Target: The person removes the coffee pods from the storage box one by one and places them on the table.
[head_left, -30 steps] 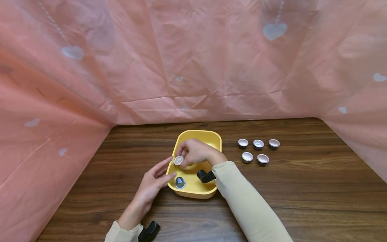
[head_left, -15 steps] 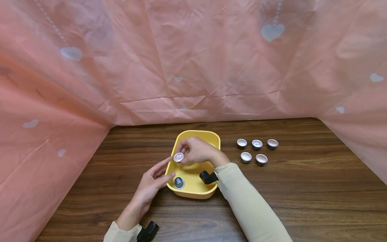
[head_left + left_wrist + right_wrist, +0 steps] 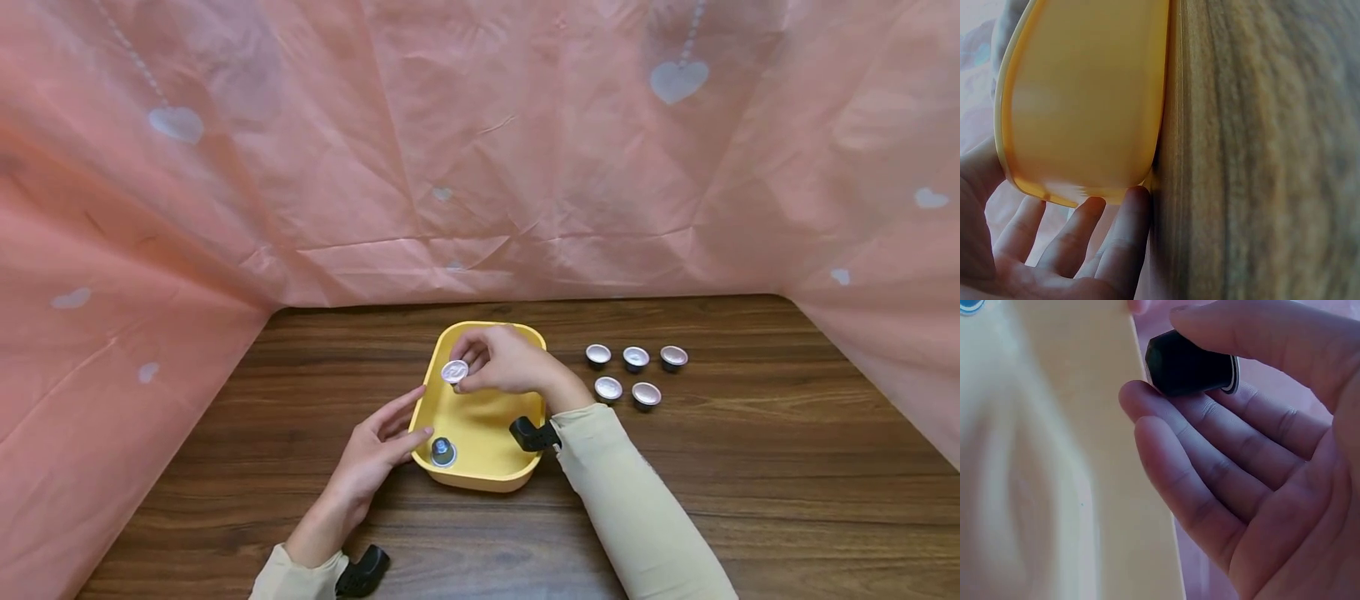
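My right hand pinches a dark coffee capsule between thumb and fingers, above the yellow plastic bin. In the head view that capsule's pale foil lid faces up; the right wrist view shows its dark tapered body side-on. My left hand holds the bin's left wall, thumb over the rim and fingertips against the outside. Inside the bin, at the near left corner, another capsule stands lid down. The right hand and forearm cover part of the bin's far right side.
Several more capsules stand lid up in two rows right of the bin, among them a near one and a far one. The wooden table is enclosed by pink cloth.
My right hand has lifted the pinched capsule away from the bin's left wall, moving it up and slightly right. The left hand stays at the bin, and the other capsules have not moved.
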A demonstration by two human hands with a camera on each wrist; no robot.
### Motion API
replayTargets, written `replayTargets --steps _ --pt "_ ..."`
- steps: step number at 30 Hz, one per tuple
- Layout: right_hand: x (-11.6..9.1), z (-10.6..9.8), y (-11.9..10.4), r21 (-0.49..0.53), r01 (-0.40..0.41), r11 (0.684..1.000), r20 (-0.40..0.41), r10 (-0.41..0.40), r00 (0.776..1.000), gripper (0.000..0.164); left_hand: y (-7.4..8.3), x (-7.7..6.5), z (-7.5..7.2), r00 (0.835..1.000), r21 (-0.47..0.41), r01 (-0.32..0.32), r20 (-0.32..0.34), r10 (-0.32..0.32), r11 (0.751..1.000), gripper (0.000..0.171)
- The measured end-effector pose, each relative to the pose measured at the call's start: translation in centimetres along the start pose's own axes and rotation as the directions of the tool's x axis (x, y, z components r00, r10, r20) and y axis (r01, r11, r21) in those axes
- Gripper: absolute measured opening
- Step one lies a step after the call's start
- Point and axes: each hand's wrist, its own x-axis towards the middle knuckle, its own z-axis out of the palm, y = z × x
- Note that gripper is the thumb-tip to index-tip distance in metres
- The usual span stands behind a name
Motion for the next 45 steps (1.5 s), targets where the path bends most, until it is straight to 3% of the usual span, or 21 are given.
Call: replayTargets --steps 10,26,37,45 --pt "-1.8 -2.0 0.4 -0.041 -0.040 0.998 -0.123 0.034 0.992 0.034 0.1 0.0 0.0 1.000 0.018 0.005 -0.006 -0.005 1.000 0.060" --pt "-5.6 -5.3 2.5 -0.021 -0.054 0.998 -0.321 0.044 0.946 0.031 0.3 -0.1 -0.1 1.000 0.024 0.005 0.001 -0.005 1.000 0.062" --pt "-9.6 -8.5 4.2 -0.081 -0.201 0.976 -0.396 0.153 0.905 0.034 0.5 -0.2 -0.1 1.000 0.028 0.005 0.009 -0.005 1.000 0.062" --pt "-12.3 -10.3 5.2 -0.112 -0.236 0.965 -0.443 0.164 0.881 0.036 0.4 -0.4 -0.2 1.000 0.038 0.016 0.014 -0.016 0.999 0.063"
